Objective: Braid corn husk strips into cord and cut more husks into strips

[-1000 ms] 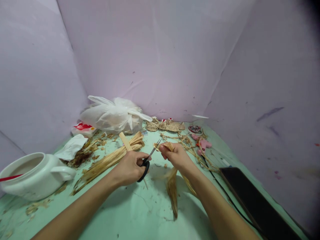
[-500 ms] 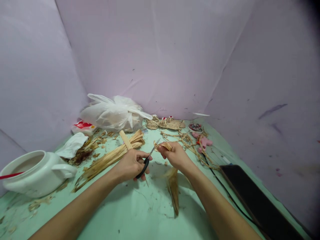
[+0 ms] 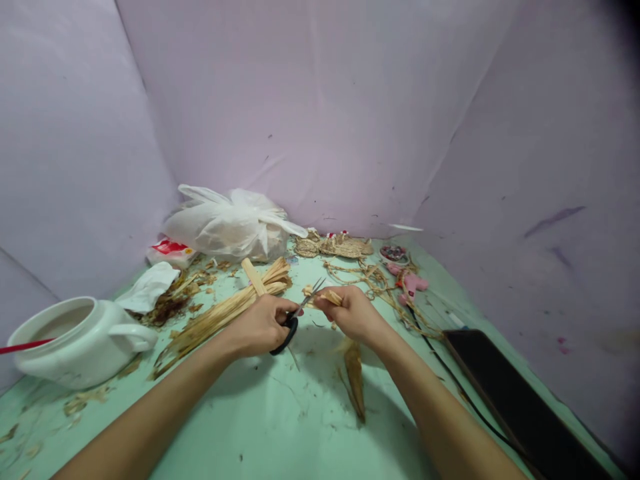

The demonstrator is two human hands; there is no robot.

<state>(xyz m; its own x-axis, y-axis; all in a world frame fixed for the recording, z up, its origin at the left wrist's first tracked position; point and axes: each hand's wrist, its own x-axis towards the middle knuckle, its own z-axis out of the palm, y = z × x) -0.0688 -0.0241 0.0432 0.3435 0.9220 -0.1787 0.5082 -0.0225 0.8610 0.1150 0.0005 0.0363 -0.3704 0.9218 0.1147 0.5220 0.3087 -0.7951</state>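
Observation:
Scissors with black handles (image 3: 286, 339) are gripped in my left hand (image 3: 264, 327), their blades slightly parted and pointing up to the right. My right hand (image 3: 353, 312) pinches a folded strip of dried corn husk (image 3: 331, 297) close to the blade tips. A pale bit of husk (image 3: 309, 291) shows just beyond the blades; whether it is still joined to the strip I cannot tell. Below my right hand, a brownish piece of husk (image 3: 355, 380) reaches down toward the green table. A bundle of dried husks (image 3: 220, 327) lies left of my left hand.
At left stand a white pot (image 3: 65, 360) and a crumpled white tissue (image 3: 150, 287). A white plastic bag (image 3: 233, 230) sits at the back, beside woven pieces (image 3: 347, 247). Farther right are tangled braided cord (image 3: 373, 277), a pink glue gun (image 3: 413, 283) and a dark flat slab (image 3: 500, 380).
The scissor blades have parted a little and lie across the front of the husk end. My right hand stays nearly in place. The whole view has shifted slightly.

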